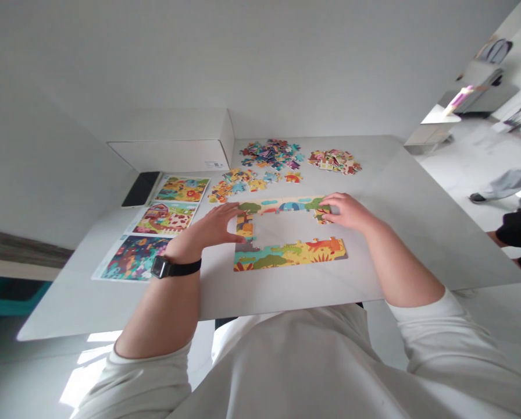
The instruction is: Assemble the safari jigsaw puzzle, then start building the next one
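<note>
A partly joined jigsaw puzzle lies flat on the table, its pieces making a border around a bare middle. The right side has a gap between the upper corner and the bottom strip. My left hand spreads thumb and fingers along the left side, fingertips at the edge. At the upper right corner, my right hand has its thumb and fingers on a green tree puzzle piece. Beyond the border lie loose yellow and blue pieces, with a dark mixed pile behind them.
Another pile of pieces sits at the back right of the white table. To the left are printed picture sheets, a black phone and a long white box by the wall. A person's leg shows at far right.
</note>
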